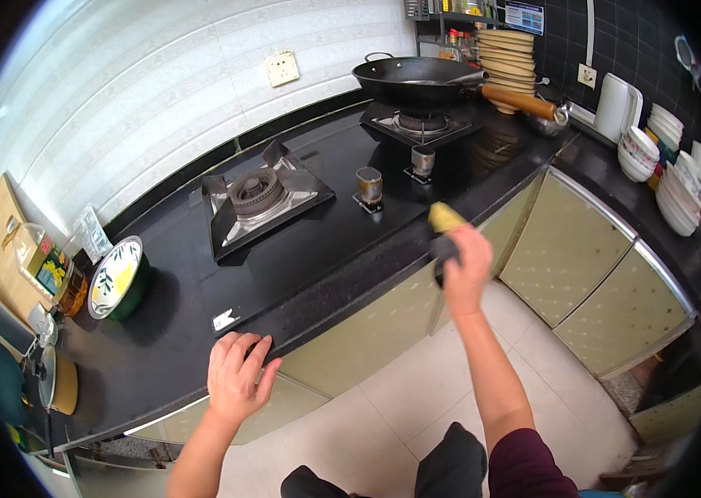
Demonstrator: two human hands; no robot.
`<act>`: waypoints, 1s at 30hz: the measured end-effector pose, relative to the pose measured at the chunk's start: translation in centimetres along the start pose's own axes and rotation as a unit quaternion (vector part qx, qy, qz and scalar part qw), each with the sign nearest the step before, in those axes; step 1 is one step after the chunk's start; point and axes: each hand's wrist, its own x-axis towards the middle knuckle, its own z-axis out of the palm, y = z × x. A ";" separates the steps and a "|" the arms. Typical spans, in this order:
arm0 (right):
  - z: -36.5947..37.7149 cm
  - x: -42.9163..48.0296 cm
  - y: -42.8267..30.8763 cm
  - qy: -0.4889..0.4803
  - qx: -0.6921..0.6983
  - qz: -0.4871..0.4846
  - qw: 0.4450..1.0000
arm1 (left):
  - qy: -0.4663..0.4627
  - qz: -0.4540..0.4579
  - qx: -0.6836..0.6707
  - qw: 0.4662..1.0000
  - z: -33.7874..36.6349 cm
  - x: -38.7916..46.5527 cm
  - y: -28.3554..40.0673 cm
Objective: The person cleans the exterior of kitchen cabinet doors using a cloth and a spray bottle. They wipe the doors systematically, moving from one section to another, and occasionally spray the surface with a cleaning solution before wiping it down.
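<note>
My right hand (469, 258) is closed around a yellow sponge-like pad (446, 218), just over the counter's front edge, right of the two stove knobs. A black piece (446, 254) shows below the pad in the same grip; blur hides whether the two are joined. Palm down, my left hand (240, 373) rests on the front edge of the black countertop (157, 367) with its fingers apart. Between the hands lies the black gas cooktop (307, 249). Its left burner (255, 192) is bare, and its metal knobs (370, 185) stand near the front.
A black wok (413, 78) sits on the right burner, its wooden handle (515, 101) pointing right. At left are a patterned bowl (117, 280), an oil bottle (45, 264) and a lidded pot (64, 383). Stacked bowls (638, 152) stand on the right counter. Cabinets (568, 249) line the front.
</note>
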 end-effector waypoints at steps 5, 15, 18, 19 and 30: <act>3.6 -10.1 4.2 0.138 0.210 0.225 0.941 | 0.028 0.034 0.009 0.999 0.6 -0.1 0.4; 10.4 -20.6 -18.4 -0.150 0.269 0.062 0.949 | 0.005 0.023 -0.069 0.997 0.0 0.6 0.3; 9.9 -19.8 -18.8 -0.138 0.291 -0.025 0.946 | -0.056 0.066 0.026 0.996 -1.0 0.4 0.8; 10.6 -20.1 -16.9 -0.159 0.305 -0.024 0.939 | -0.072 0.097 0.072 0.990 -1.3 0.7 0.8; 9.4 -11.9 5.1 0.093 0.171 0.268 0.944 | -0.148 0.085 0.129 0.977 -0.9 0.2 0.3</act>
